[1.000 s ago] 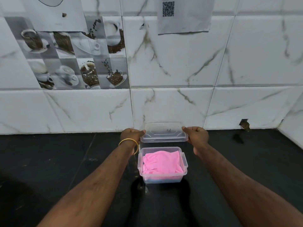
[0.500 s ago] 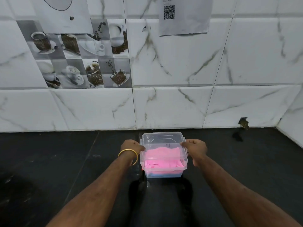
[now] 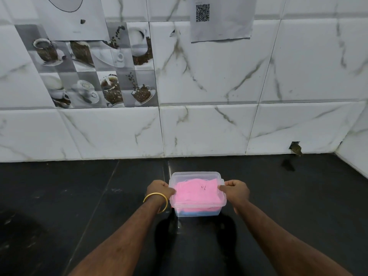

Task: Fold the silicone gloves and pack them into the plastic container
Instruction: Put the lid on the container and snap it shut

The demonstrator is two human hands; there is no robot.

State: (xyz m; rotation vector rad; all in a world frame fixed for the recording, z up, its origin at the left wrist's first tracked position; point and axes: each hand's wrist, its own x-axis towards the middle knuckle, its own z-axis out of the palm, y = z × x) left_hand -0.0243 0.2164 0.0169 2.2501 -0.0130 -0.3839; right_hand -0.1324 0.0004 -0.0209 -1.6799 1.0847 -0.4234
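A clear plastic container stands on the black counter in front of me. Folded pink silicone gloves fill it, with something blue showing underneath at the bottom. A clear lid lies flat on top of the container, over the gloves. My left hand, with a gold bangle on the wrist, grips the lid's left edge. My right hand grips the lid's right edge.
The black counter runs back to a white marble-tiled wall close behind the container. A side wall closes the far right corner. A small hole with a dark object sits at the wall's base on the right.
Both hands brought the lid from behind the container, over it and down onto its top. The pink gloves now show through the lid.
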